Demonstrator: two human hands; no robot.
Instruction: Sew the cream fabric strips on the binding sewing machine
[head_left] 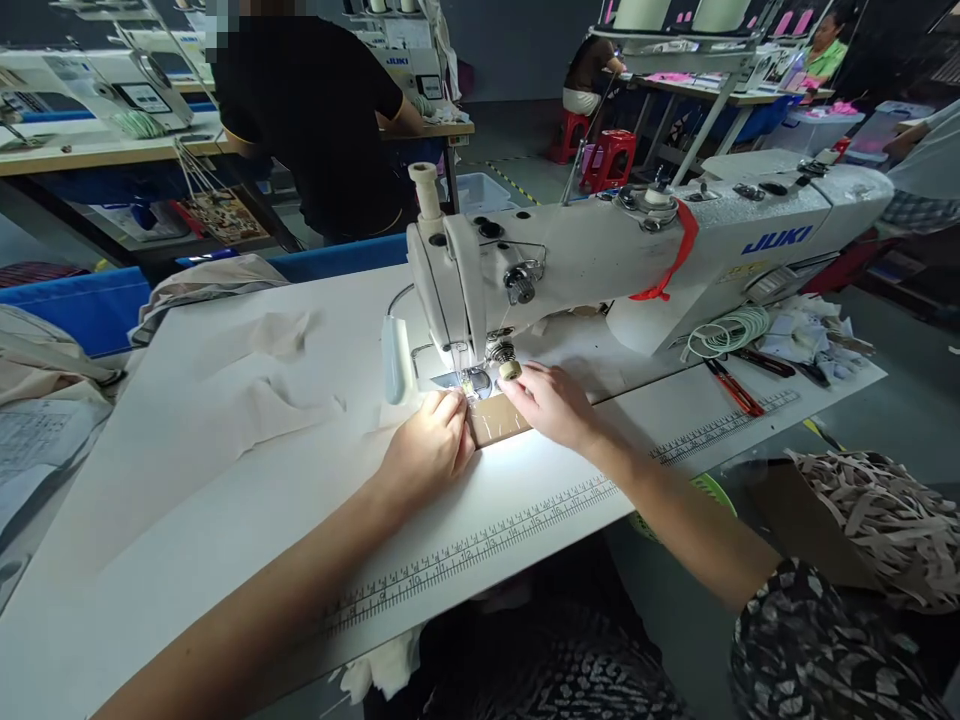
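One sewing machine stood on the far side of the white table — left hand bunched near its needle, any hold unclear — right hand partly curled at the knob, grip unclear.

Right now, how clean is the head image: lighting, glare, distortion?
Head view: bright lamp pool at the needle area, fine detail beside the left hand partly washed out; tabletop dimmer away from it; back wall dark; wide-angle stretch toward the edges; coarse pixel block over the head of the person behind; hands free of obvious motion blur.
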